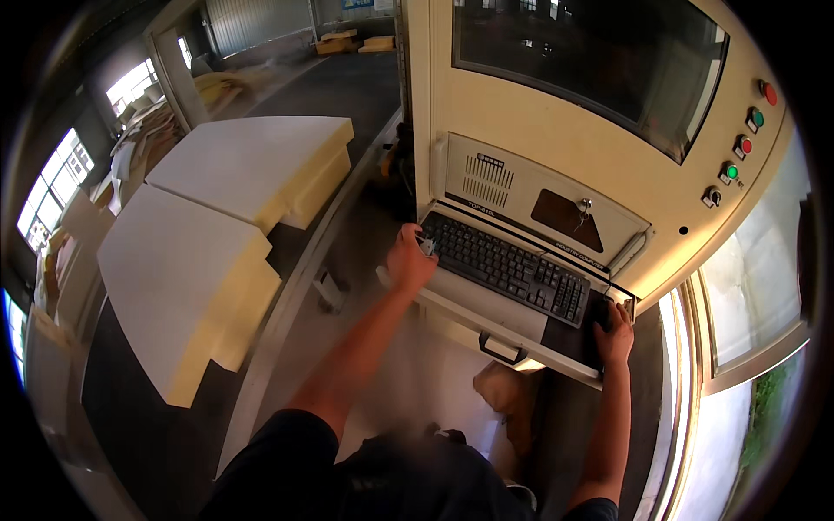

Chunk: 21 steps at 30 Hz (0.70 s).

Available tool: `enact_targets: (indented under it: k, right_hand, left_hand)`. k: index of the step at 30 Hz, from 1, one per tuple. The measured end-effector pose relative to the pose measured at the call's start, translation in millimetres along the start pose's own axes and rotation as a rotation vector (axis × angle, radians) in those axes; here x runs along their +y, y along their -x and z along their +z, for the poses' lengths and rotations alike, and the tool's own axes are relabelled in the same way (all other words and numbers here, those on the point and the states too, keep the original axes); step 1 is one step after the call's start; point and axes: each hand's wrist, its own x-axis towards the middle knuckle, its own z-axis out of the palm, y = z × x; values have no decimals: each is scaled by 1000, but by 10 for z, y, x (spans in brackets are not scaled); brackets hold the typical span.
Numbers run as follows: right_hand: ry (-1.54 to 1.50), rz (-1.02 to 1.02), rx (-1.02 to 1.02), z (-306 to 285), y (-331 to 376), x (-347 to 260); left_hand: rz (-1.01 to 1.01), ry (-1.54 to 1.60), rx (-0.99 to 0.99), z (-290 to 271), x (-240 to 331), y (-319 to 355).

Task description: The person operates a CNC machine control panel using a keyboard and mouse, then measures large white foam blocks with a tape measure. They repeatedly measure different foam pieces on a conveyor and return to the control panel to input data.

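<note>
My right hand rests over a black computer mouse, its fingers curled round it, on the dark right end of a pull-out tray. At the tray's left end, my left hand is closed by a small greyish thing, too small to name. Between the two hands lies a black keyboard, its left end close to my left fingers. Neither hand is on the middle keys. Above the tray, a dark screen is set into a cream machine cabinet.
Large pale-yellow foam blocks with white tops lie on a dark conveyor bed at left. Red and green push buttons run down the cabinet's right side. Keys hang in the panel lock. Below the tray is a drawer handle. A window stands at right.
</note>
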Motion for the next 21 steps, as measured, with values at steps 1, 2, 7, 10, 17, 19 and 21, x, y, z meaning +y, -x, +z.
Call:
enact_targets:
  k: [1,2,7,10,17,19,21]
  right_hand:
    - [2,0,1,2,12,-3]
    - [-2,-8,12,-8,-6,-9]
    - [8,29,-3,-10,-9,-16]
    - [19,33,-10,-8,-2,-17]
    - [37,68,-21,-73,55,-47]
    - [-18,43,4,-14,81,193]
    - [-93,72,-103,-26,12,-38]
  left_hand:
    - [-17,-8,-7,4,5,11]
    - [-8,-5,-2,7,10,3]
    - [43,45,26,-10,16,0]
    - [7,37,10,-7,-1,-11]
    - [-25,37,-9,88,-48,-9]
    - [1,71,70,232,-54,20]
    - [16,118,151,235,-189,14]
